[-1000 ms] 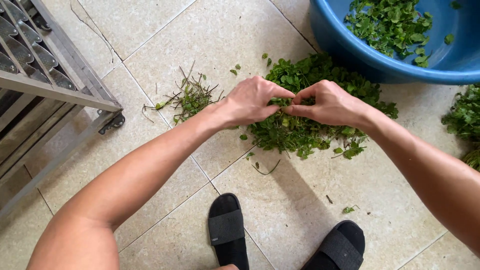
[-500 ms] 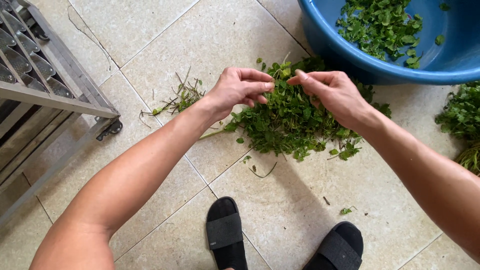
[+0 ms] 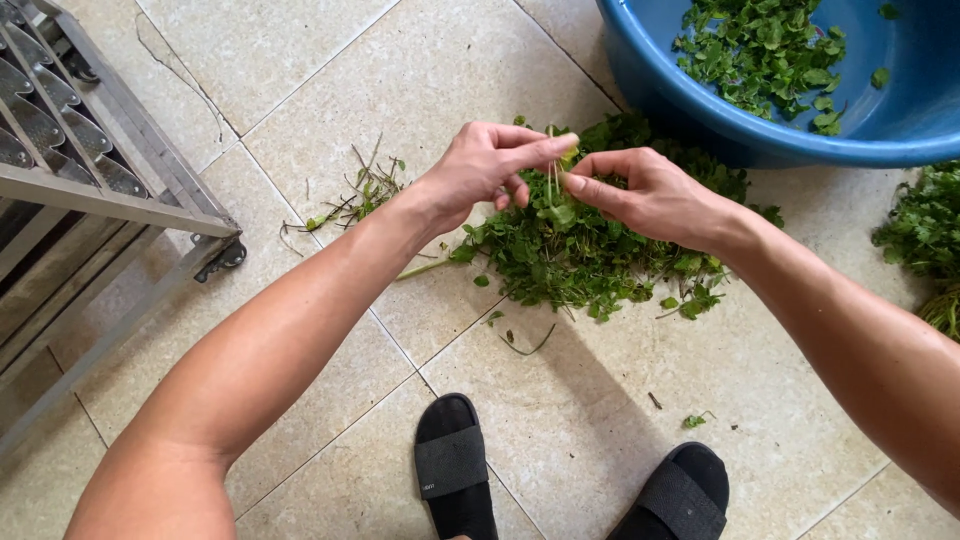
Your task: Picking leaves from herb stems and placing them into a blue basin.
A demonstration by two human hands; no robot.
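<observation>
A small sprig of green herb (image 3: 553, 190) hangs by its thin stems between both hands, above a loose pile of leafy greens (image 3: 590, 250) on the tiled floor. My left hand (image 3: 487, 165) pinches the top of the stems between thumb and forefinger. Right beside it, my right hand (image 3: 650, 195) grips the same stems with its fingertips. A big blue plastic basin (image 3: 700, 110) at the upper right holds more picked green leaves (image 3: 765, 50).
A small heap of bare stems (image 3: 362, 190) lies left of the pile. A metal rack (image 3: 95, 190) on casters stands at the left. Another bunch of greens (image 3: 925, 230) lies at the right edge. Two black slippers (image 3: 455, 465) are below.
Both hands have lifted from the pile of greens, and a sprig now hangs pinched between them.
</observation>
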